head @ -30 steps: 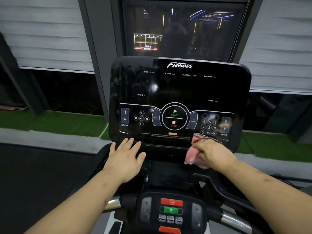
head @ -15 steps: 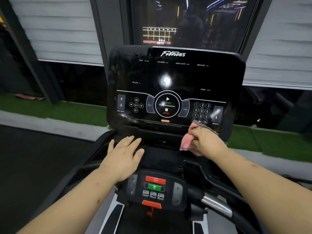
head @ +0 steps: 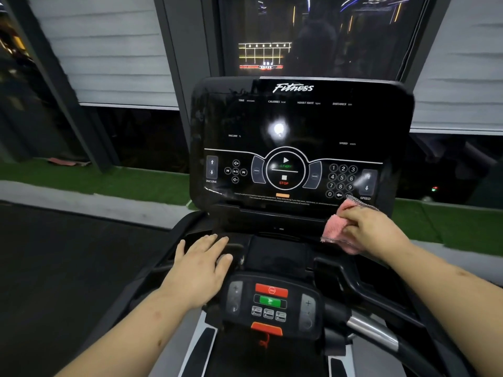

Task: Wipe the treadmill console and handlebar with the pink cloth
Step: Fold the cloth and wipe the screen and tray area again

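Right hand [head: 374, 231]: fingers curled round a bunched pink terry cloth [head: 335, 230], pressing it to the lower right edge of the glossy black treadmill console [head: 299, 118], just under the number keys. Left hand [head: 200, 263]: spread flat, palm down on the black plastic tray [head: 277, 254] below. Best wiped in firm sideways strokes along the ledge, keeping off the start key. Cloth's long axis roughly upright, top end towards the keys. Chrome-and-black handlebar [head: 373, 333] nearer, not yet touched.

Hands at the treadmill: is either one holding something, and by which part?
The right hand grips the bunched pink cloth by its right side; the left hand rests flat, holding nothing.
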Available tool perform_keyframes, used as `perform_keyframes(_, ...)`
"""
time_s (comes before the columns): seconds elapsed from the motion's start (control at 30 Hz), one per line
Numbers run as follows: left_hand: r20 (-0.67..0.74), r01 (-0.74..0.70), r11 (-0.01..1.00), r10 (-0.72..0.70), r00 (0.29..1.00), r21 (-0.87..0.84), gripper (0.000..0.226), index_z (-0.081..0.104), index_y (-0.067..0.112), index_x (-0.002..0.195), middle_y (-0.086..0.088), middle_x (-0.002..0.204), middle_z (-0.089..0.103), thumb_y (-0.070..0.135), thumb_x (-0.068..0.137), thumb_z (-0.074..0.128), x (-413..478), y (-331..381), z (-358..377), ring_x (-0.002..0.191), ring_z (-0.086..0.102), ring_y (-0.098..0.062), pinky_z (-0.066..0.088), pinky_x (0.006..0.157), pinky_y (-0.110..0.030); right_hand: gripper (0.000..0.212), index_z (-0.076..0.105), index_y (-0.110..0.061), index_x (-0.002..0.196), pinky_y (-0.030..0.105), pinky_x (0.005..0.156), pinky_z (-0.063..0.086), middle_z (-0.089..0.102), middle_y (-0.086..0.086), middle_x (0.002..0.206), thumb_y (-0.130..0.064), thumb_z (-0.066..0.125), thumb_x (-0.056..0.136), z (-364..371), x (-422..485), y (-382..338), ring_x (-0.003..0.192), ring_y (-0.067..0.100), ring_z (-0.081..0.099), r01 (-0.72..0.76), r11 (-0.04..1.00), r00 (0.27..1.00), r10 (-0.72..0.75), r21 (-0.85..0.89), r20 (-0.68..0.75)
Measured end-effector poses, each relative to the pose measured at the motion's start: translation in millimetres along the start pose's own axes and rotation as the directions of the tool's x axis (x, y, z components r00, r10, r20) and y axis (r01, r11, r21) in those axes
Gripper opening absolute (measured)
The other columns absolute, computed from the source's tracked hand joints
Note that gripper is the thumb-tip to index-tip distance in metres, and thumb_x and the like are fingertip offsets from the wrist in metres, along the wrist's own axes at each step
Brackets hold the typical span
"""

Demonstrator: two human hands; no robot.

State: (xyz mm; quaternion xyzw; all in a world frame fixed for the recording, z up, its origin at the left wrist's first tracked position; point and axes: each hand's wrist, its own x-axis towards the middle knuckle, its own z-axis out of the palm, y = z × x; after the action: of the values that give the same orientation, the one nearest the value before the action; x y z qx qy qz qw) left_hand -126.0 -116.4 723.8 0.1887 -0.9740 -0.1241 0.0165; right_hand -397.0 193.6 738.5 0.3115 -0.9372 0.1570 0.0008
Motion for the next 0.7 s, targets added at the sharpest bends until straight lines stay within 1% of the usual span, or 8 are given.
perform_keyframes(0.13, 0.013, -0.010, 1.000, 0.010, 1.000, 0.001, 0.056, 0.024, 0.038, 0.163, 0.011, 0.169, 0.023, 0.054, 0.109, 0.023, 0, -21, -5, 0.157, 0.010, -0.006, -0.003, 0.128, -0.049, 0.033, 0.074, -0.017, 0.120, 0.030, 0.101, 0.039, 0.071, 0.004, 0.125, -0.015, 0.071, 0.088, -2, -3, -8, 0.118, 0.027, 0.062, 0.002, 0.998, 0.999, -0.004, -0.060, -0.043)
perform_keyframes(0.27, 0.003, -0.046, 0.999, 0.046, 0.999, -0.002, 0.056, 0.026, 0.036, 0.162, 0.011, 0.168, 0.026, 0.053, 0.109, 0.023, 5, -38, -11, 0.156, 0.014, -0.007, -0.002, 0.129, -0.048, 0.015, 0.080, -0.011, 0.099, 0.029, 0.082, 0.039, 0.077, 0.012, 0.105, -0.012, 0.075, 0.084, -14, -12, -15, 0.096, 0.034, 0.070, -0.071, 0.993, 0.990, 0.059, -0.096, -0.128)
perform_keyframes(0.33, -0.004, -0.067, 0.998, 0.067, 0.998, 0.000, 0.056, 0.028, 0.035, 0.161, 0.010, 0.167, 0.028, 0.053, 0.109, 0.024, 9, -46, -11, 0.155, 0.016, -0.008, 0.000, 0.129, -0.049, 0.016, 0.080, -0.012, 0.101, 0.032, 0.082, 0.041, 0.075, 0.012, 0.110, -0.011, 0.073, 0.087, -22, -19, -16, 0.098, 0.032, 0.068, -0.164, 0.984, 0.978, 0.152, -0.074, -0.139)
perform_keyframes(0.4, -0.003, -0.085, 0.996, 0.085, 0.996, -0.001, 0.055, 0.030, 0.035, 0.161, 0.010, 0.166, 0.031, 0.052, 0.109, 0.024, 13, -49, -9, 0.155, 0.019, -0.009, 0.002, 0.129, -0.050, 0.021, 0.080, -0.014, 0.103, 0.029, 0.082, 0.043, 0.074, 0.008, 0.114, -0.005, 0.068, 0.088, -23, -23, -26, 0.093, 0.025, 0.064, -0.204, 0.979, 0.961, 0.201, 0.008, -0.189)
perform_keyframes(0.5, 0.012, -0.104, 0.994, 0.104, 0.994, -0.026, 0.055, 0.030, 0.035, 0.161, 0.010, 0.166, 0.031, 0.052, 0.109, 0.024, 20, -50, -3, 0.155, 0.018, -0.008, 0.003, 0.129, -0.050, 0.031, 0.080, -0.022, 0.110, 0.029, 0.091, 0.047, 0.075, 0.006, 0.114, -0.005, 0.063, 0.090, -11, -19, -76, 0.099, 0.027, 0.067, -0.152, 0.985, 0.957, 0.167, 0.082, -0.237)
perform_keyframes(0.57, 0.031, -0.120, 0.992, 0.121, 0.992, -0.033, 0.055, 0.030, 0.035, 0.161, 0.010, 0.166, 0.031, 0.052, 0.109, 0.025, 22, -51, 1, 0.155, 0.018, -0.008, 0.003, 0.129, -0.049, 0.032, 0.080, -0.025, 0.109, 0.023, 0.089, 0.043, 0.074, -0.001, 0.107, -0.006, 0.062, 0.090, 4, -11, -116, 0.096, 0.017, 0.064, -0.038, 0.991, 0.981, 0.062, 0.129, -0.184)
perform_keyframes(0.63, 0.044, -0.123, 0.992, 0.125, 0.991, -0.039, 0.054, 0.031, 0.035, 0.160, 0.011, 0.165, 0.031, 0.052, 0.109, 0.025, 24, -53, 3, 0.155, 0.019, -0.008, 0.003, 0.129, -0.050, 0.035, 0.079, -0.032, 0.107, 0.021, 0.089, 0.047, 0.072, -0.015, 0.098, -0.008, 0.058, 0.092, 25, -2, -151, 0.088, 0.005, 0.064, 0.048, 0.980, 0.998, -0.040, 0.193, -0.045)
perform_keyframes(0.7, 0.060, -0.110, 0.992, 0.113, 0.992, -0.055, 0.053, 0.033, 0.034, 0.159, 0.011, 0.164, 0.034, 0.051, 0.110, 0.025, 24, -55, 3, 0.154, 0.021, -0.008, 0.003, 0.129, -0.049, 0.036, 0.077, -0.034, 0.111, 0.025, 0.089, 0.053, 0.074, -0.015, 0.098, -0.011, 0.055, 0.094, 51, 11, -175, 0.089, 0.005, 0.069, 0.091, 0.974, 0.986, -0.116, 0.207, 0.117)
